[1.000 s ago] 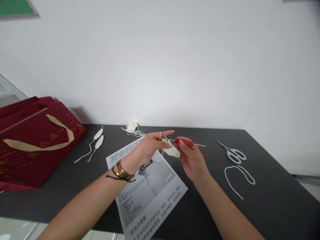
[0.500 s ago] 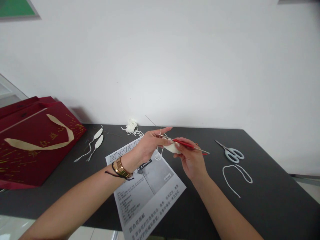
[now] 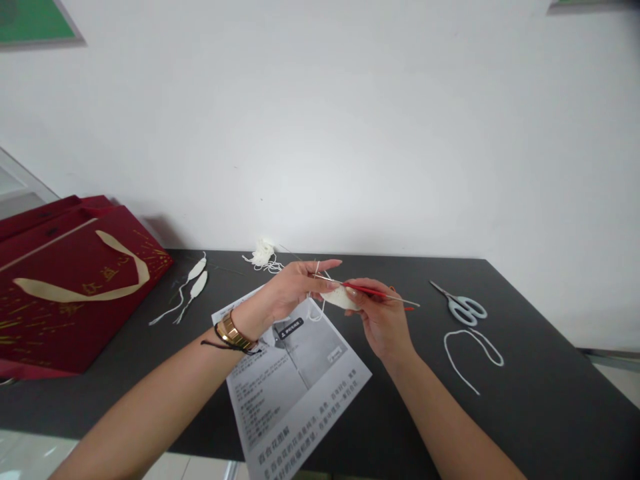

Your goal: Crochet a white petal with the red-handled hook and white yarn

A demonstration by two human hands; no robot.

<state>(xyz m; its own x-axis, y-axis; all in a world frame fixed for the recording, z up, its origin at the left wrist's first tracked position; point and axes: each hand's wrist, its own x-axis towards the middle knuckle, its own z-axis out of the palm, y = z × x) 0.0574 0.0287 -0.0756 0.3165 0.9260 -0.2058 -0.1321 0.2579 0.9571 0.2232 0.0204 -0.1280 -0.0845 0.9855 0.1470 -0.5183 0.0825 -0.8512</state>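
My left hand point(image 3: 293, 290) pinches a small cream crocheted piece point(image 3: 339, 299), with white yarn looped over its outstretched index finger. My right hand point(image 3: 381, 319) grips a red-handled crochet hook point(image 3: 373, 292) whose metal tip points left into the piece. Both hands hover above a printed instruction sheet point(image 3: 295, 377) on the dark table point(image 3: 540, 393). A thin wire stem runs up and left from the piece.
A dark red gift bag point(image 3: 65, 287) with a cream ribbon handle lies at the left. Two finished cream petals point(image 3: 193, 283) rest beside it. A tangle of white yarn point(image 3: 263, 253) sits by the wall. Scissors point(image 3: 463, 305) and a loose yarn loop point(image 3: 473, 350) lie at the right.
The crochet hook has turned from pointing level to slanting, its red handle sliding through my right fingers. My left hand has dropped slightly, and the view has shifted a little.
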